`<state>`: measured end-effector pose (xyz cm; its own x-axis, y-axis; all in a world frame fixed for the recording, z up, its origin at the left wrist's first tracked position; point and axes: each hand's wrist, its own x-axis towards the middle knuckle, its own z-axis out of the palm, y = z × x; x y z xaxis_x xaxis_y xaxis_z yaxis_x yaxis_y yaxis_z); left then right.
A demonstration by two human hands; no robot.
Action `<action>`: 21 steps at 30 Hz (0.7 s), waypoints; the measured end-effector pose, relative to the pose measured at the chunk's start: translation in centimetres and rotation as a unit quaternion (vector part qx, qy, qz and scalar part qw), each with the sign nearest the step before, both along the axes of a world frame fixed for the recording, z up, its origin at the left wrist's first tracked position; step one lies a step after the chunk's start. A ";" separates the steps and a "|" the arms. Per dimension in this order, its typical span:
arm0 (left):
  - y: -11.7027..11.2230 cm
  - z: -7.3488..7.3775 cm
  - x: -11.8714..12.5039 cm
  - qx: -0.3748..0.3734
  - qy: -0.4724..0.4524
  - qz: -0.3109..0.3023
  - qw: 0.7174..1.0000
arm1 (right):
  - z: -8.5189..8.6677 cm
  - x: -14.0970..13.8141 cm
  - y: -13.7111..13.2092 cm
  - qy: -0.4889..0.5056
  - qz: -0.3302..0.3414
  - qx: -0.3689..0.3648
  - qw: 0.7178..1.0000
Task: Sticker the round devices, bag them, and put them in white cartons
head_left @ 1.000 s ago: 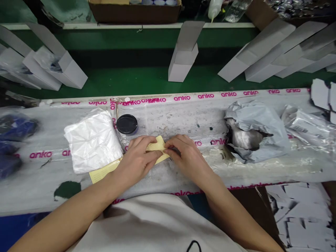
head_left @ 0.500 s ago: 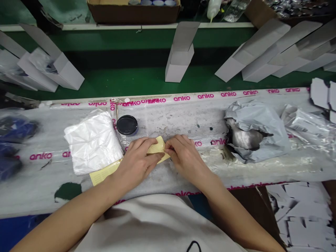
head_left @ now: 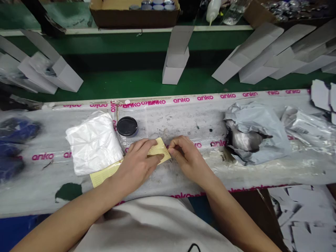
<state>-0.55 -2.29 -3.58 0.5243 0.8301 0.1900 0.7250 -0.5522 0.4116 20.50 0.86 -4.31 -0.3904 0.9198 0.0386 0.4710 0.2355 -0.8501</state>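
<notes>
A pale yellow label strip [head_left: 160, 148] lies slantwise on the bench, its left end tucked partly under a stack of white plastic bags [head_left: 94, 143]. My left hand [head_left: 139, 161] grips it near the right end, fingers above and thumb along its face. At the strip's right edge, my right hand [head_left: 185, 154] pinches thumb and forefinger together; whatever is between those fingertips is too small to make out. Just beyond my left hand sits a round black-lidded tub [head_left: 127, 126].
A torn grey plastic bag [head_left: 273, 136] with clear bags beside it lies to the right. Open white boxes [head_left: 174, 70] stand along the green shelf behind. Blue wrapped items [head_left: 18, 129] are at far left, and a cardboard tray of tins [head_left: 133, 19] is on the upper ledge.
My right hand has drawn slightly to the right, from over the strip's end to its edge, uncovering more yellow paper. My left hand stays in place on the strip.
</notes>
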 end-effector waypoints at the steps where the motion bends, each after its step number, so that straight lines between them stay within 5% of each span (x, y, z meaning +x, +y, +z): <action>1: -0.2 0.5 -0.1 0.001 -0.006 -0.004 1.000 | 0.0 0.2 0.1 0.024 -0.011 -0.023 0.999; 4: -0.5 2.7 -1.3 0.002 -0.068 0.006 0.998 | 0.1 0.9 0.6 0.089 -0.056 -0.095 0.990; 8: 1.7 4.9 -4.8 0.006 -0.140 0.120 0.983 | 0.4 1.7 1.5 0.148 -0.094 -0.179 0.968; 14: 6.1 1.7 -8.1 -0.206 -0.174 0.163 0.949 | 1.2 0.3 2.3 0.189 -0.067 -0.230 0.952; 21: 4.8 0.4 -6.6 -0.225 -0.229 0.110 0.941 | 0.4 -0.8 2.1 0.187 -0.075 -0.238 0.950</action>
<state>-7.15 2.53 -3.20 0.2796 0.9592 -0.0415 0.4912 -0.1057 0.8646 19.67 2.98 -3.92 -0.2943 0.9118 -0.2863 0.1133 -0.2641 -0.9578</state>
